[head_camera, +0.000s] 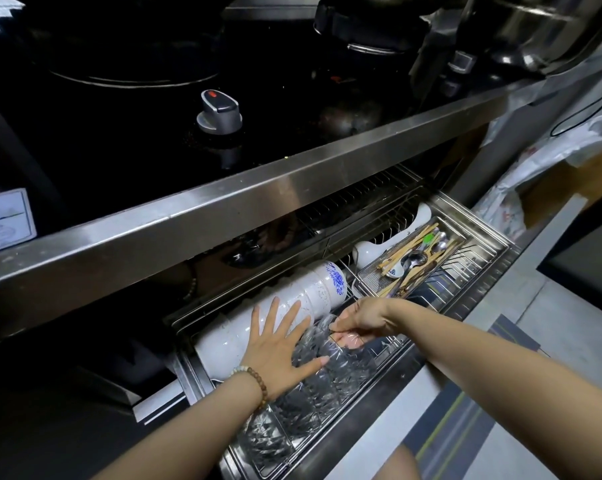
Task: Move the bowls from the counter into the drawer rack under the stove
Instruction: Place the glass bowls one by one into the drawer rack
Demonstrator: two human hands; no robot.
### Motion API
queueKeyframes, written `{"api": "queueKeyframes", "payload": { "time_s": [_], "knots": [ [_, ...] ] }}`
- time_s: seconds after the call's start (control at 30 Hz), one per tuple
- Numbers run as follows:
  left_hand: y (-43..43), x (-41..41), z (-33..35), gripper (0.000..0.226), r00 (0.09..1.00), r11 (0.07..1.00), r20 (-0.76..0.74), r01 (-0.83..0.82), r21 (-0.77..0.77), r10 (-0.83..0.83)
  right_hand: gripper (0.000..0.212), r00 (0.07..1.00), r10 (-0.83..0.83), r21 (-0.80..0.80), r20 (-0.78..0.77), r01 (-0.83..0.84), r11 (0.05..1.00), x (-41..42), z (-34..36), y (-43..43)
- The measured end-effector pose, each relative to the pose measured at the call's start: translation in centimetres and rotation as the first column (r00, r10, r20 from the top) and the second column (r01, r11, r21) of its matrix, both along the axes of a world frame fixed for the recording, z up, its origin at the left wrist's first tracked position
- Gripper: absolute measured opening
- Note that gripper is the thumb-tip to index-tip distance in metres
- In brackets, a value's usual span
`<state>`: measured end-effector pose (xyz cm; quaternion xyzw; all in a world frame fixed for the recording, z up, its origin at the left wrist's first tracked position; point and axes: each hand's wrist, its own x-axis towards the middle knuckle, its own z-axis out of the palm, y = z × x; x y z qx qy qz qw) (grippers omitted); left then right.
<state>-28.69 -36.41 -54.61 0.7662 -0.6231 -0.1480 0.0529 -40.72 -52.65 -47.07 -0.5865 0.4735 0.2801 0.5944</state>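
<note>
The steel drawer rack (479, 292) stands pulled out under the stove. A row of white bowls (303, 299) lies on its side along the rack's far left, the end one with a blue pattern. In front of it lies a row of clear cut-glass bowls (327, 386). My left hand (278, 344) rests flat with fingers spread on the glass row, touching the white bowls behind. My right hand (358, 322) pinches the rim of the glass bowl at the row's right end.
A mesh cutlery tray (372, 277) with chopsticks and spoons sits in the rack's right part, with a white ladle (372, 251) behind it. The steel counter edge (223, 206) overhangs the drawer. A stove knob (219, 110) and dark pots stand above. White plastic bags lie at right.
</note>
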Motion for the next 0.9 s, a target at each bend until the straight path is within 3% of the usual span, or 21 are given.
{"api": "queueKeyframes", "payload": {
  "time_s": [0.07,0.2,0.3,0.4,0.47,0.7,0.9],
  "knots": [
    [0.0,0.0,0.0,0.095,1.000,1.000,0.001,-0.001,0.005,0.001,0.019,1.000,0.004,-0.032,0.024,-0.003,0.999,-0.1,0.1,0.0],
    [-0.1,0.1,0.5,0.097,1.000,0.999,-0.009,0.004,0.035,-0.003,0.016,0.991,0.130,-0.317,-0.013,-0.127,0.940,-0.4,0.0,0.1],
    [-0.2,0.2,1.7,0.101,0.999,0.998,-0.035,0.007,0.056,-0.006,0.016,0.985,0.174,-0.393,-0.010,-0.164,0.905,-0.7,0.8,0.3],
    [0.0,0.4,4.1,0.107,0.997,0.998,-0.083,0.007,0.070,-0.001,0.026,0.969,0.248,-0.519,-0.009,-0.216,0.827,-1.4,2.6,0.8],
    [0.3,0.5,6.4,0.096,0.994,0.998,-0.113,-0.004,0.056,0.010,0.036,0.956,0.293,-0.621,0.007,-0.225,0.750,-2.2,4.5,1.2],
    [2.6,0.5,16.9,0.071,0.977,0.963,-0.209,-0.014,-0.270,-0.044,0.045,0.909,0.262,-0.808,0.325,0.123,0.577,-4.7,13.3,4.6],
    [6.3,1.6,27.9,0.064,0.979,0.811,-0.127,0.057,-0.583,-0.160,0.048,0.800,0.390,-0.871,0.456,0.310,0.381,-3.8,21.7,8.5]
  ]
}}
